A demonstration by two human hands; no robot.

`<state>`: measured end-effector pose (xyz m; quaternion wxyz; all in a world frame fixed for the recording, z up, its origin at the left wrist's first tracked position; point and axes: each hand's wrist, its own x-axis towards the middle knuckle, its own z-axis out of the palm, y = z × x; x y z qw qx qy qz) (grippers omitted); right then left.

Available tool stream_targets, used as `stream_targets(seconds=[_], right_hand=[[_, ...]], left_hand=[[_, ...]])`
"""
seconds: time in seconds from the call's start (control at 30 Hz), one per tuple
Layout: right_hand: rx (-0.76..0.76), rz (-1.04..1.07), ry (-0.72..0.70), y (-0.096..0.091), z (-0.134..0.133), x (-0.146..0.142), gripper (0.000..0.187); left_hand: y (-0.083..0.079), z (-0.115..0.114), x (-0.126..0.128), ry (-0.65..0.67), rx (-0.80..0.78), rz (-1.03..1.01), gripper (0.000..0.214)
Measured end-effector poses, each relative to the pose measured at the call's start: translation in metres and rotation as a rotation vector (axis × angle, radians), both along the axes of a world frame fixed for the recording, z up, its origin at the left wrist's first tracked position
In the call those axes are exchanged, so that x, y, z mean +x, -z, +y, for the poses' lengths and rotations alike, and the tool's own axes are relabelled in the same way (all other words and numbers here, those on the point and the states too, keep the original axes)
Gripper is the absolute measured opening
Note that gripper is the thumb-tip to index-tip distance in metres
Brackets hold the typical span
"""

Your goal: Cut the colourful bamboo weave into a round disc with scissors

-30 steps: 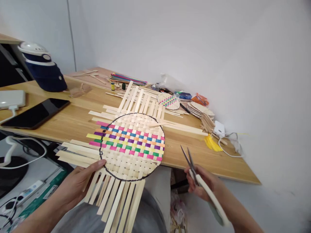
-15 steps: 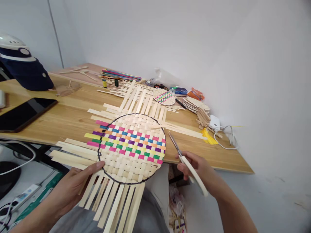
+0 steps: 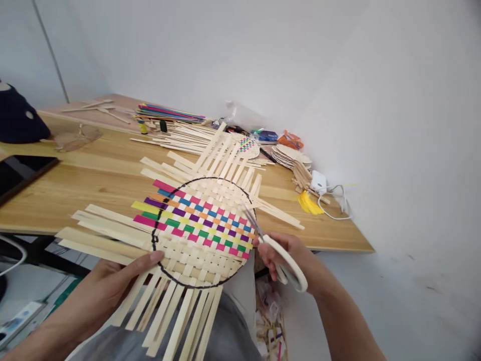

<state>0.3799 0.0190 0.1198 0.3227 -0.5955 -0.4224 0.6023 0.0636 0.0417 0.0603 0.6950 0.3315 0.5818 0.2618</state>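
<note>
Scissors [image 3: 251,220] lie clenched in the right hand [image 3: 281,255], blades pointing up and left, their tips over the right edge of the black circle [image 3: 210,177] drawn on the woven mat [image 3: 199,225]. Left hand [image 3: 108,291] grasps the mat's lower-left side, thumb on top, holding it out over the table [image 3: 93,193] edge.

The room has two white walls [image 3: 210,50] that meet in a corner behind the wooden worktop [image 3: 112,190]. A thin grey line [image 3: 48,55] goes down the wall on the left side. Under the worktop is a black metal frame [image 3: 41,252], and a pale floor [image 3: 22,286] shows below it. The light is soft and even.
</note>
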Motion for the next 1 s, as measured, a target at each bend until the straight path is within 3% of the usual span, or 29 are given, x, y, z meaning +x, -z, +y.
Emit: stream_targets(seconds=[0.2, 0.37, 0.47, 0.57, 0.67, 0.77, 0.9, 1.0], right_hand=[[0.151, 0.444, 0.484, 0.017, -0.027, 0.000, 0.037], [0.176, 0.354, 0.508, 0.023, -0.043, 0.004, 0.039], [0.292, 0.305, 0.688, 0.022, -0.037, 0.007, 0.038], [0.364, 0.383, 0.896, 0.021, -0.030, 0.012, 0.033], [0.456, 0.361, 1.004, 0.022, -0.031, 0.020, 0.028], [0.475, 0.226, 0.920, 0.023, -0.039, 0.026, 0.034], [0.275, -0.132, 0.471, 0.018, -0.050, 0.026, 0.050], [0.332, -0.393, 0.321, 0.007, -0.044, 0.026, 0.054]], left_hand=[[0.001, 0.000, 0.002, 0.058, 0.048, -0.005, 0.044], [-0.001, 0.002, 0.002, 0.001, 0.001, -0.078, 0.039], [0.000, 0.005, -0.001, -0.042, -0.021, -0.068, 0.039], [0.000, 0.007, -0.003, -0.085, -0.036, -0.075, 0.037], [0.000, 0.006, -0.003, -0.112, -0.021, -0.098, 0.033], [0.002, 0.006, -0.004, -0.121, 0.004, -0.076, 0.033], [0.005, 0.008, -0.008, -0.121, 0.021, -0.054, 0.033], [0.001, 0.012, -0.008, -0.128, 0.036, -0.026, 0.032]])
